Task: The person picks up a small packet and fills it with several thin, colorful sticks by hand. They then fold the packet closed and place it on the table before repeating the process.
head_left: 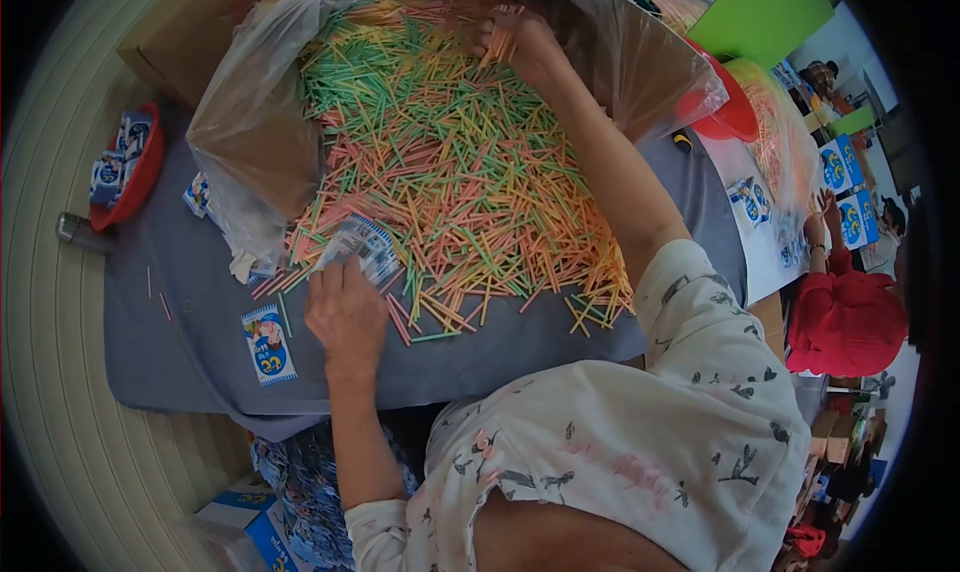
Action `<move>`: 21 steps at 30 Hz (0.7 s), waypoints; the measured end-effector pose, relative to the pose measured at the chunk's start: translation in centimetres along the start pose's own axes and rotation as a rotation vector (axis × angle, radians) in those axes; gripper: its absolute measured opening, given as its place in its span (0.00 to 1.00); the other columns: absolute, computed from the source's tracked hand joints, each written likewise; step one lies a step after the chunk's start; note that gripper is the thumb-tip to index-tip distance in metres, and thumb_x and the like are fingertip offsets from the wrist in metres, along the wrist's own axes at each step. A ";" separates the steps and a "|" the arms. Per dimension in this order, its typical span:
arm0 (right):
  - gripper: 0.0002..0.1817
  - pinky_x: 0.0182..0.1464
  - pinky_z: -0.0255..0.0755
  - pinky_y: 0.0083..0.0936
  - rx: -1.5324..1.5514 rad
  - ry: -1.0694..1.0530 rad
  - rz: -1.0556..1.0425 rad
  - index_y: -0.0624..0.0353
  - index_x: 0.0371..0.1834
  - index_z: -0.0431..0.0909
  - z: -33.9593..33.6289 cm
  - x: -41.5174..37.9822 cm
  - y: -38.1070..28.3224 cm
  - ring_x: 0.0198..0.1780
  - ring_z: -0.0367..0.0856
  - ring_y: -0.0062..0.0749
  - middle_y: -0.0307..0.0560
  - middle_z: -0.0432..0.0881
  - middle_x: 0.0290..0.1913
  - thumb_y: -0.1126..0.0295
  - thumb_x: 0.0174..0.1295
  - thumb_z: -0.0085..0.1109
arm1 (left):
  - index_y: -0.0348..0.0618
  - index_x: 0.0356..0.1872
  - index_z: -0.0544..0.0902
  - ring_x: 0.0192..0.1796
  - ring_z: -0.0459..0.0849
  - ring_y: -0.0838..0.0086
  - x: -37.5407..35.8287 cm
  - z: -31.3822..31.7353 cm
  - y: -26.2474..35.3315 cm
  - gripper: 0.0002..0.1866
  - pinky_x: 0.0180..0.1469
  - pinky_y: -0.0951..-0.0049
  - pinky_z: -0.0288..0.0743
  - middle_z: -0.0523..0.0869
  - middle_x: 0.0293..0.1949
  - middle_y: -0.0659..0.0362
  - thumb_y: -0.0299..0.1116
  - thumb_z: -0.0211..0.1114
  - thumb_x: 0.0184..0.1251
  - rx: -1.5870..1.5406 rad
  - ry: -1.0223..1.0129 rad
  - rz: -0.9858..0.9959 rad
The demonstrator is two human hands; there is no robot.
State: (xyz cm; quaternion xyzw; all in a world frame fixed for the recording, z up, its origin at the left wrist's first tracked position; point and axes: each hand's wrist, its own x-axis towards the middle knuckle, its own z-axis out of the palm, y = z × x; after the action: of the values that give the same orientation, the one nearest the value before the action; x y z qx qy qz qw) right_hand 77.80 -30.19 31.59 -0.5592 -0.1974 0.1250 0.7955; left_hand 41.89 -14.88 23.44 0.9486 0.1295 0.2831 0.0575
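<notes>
Loose pastel sticks (450,172) in green, pink, yellow and orange spill from a box lined with clear plastic (245,102). Deep in the pile, at the far side, my right hand (530,52) is closed round a small bunch of orange-pink sticks (497,46). At the near left edge of the heap, my left hand (345,317) pinches a clear-and-blue printed packet (362,250); its lower end is hidden by my fingers. Just left of that hand a blue and white printed packet (268,345) lies flat on the grey cloth.
A red basket (160,162) of packets and a metal canister (82,234) stand at the left. Beyond my right arm are a red bowl (735,107), a green board (760,17) and more bagged sticks. A person in a red cap (850,322) works at the right.
</notes>
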 end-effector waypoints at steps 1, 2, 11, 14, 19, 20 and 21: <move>0.06 0.38 0.72 0.35 -0.049 -0.044 0.002 0.60 0.44 0.73 -0.6 0.3 0.4 0.36 0.78 0.32 0.43 0.77 0.37 0.70 0.77 0.47 | 0.38 0.42 0.85 0.40 0.81 0.57 0.0 -0.3 -0.4 0.13 0.44 0.60 0.78 0.81 0.36 0.54 0.24 0.66 0.53 -0.059 -0.001 -0.013; 0.06 0.38 0.71 0.35 -0.095 -0.087 0.004 0.59 0.44 0.73 -1.3 0.8 0.8 0.36 0.77 0.32 0.42 0.76 0.37 0.70 0.77 0.47 | 0.39 0.42 0.86 0.41 0.81 0.57 0.0 -0.5 -0.7 0.13 0.44 0.60 0.78 0.81 0.37 0.54 0.25 0.67 0.53 -0.116 -0.002 -0.025; 0.07 0.47 0.75 0.37 -1.536 -0.233 -1.181 0.55 0.46 0.80 -2.6 4.6 3.9 0.40 0.80 0.51 0.48 0.83 0.38 0.68 0.71 0.54 | 0.39 0.44 0.88 0.42 0.80 0.58 0.9 -1.9 -0.7 0.10 0.45 0.61 0.74 0.82 0.36 0.54 0.31 0.67 0.65 -0.261 -0.084 -0.135; 0.10 0.48 0.76 0.35 -1.338 -0.292 -0.917 0.54 0.50 0.82 -3.7 6.0 5.8 0.43 0.81 0.46 0.47 0.83 0.40 0.70 0.68 0.57 | 0.39 0.42 0.88 0.41 0.79 0.59 0.6 -1.3 -1.4 0.08 0.45 0.61 0.74 0.81 0.35 0.55 0.30 0.67 0.65 -0.403 -0.042 -0.252; 0.12 0.56 0.76 0.39 -0.939 -0.053 -0.551 0.57 0.53 0.79 -3.9 3.6 1.9 0.51 0.82 0.41 0.51 0.83 0.49 0.67 0.78 0.47 | 0.40 0.41 0.87 0.43 0.80 0.58 -0.1 -0.7 -1.0 0.08 0.48 0.60 0.76 0.81 0.37 0.55 0.25 0.67 0.61 -0.206 0.026 -0.104; 0.11 0.54 0.76 0.38 -0.758 -0.028 -0.453 0.57 0.52 0.79 -3.9 2.9 1.1 0.49 0.82 0.41 0.50 0.82 0.46 0.67 0.77 0.47 | 0.40 0.41 0.87 0.44 0.80 0.57 -0.1 -0.7 -0.5 0.09 0.48 0.60 0.76 0.81 0.38 0.55 0.25 0.67 0.60 -0.144 0.019 -0.063; 0.11 0.52 0.75 0.38 -0.568 -0.022 -0.357 0.58 0.51 0.79 -3.9 2.3 0.5 0.47 0.81 0.40 0.49 0.81 0.44 0.67 0.77 0.48 | 0.40 0.41 0.87 0.44 0.80 0.57 -0.2 -0.8 -0.2 0.09 0.49 0.60 0.77 0.81 0.38 0.55 0.24 0.67 0.59 -0.136 -0.002 -0.060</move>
State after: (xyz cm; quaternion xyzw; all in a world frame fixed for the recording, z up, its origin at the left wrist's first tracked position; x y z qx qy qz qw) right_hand 81.62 -32.28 30.35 -0.7138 -0.3277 -0.0703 0.6150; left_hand 41.24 -14.69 24.00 0.9384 0.1381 0.2885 0.1304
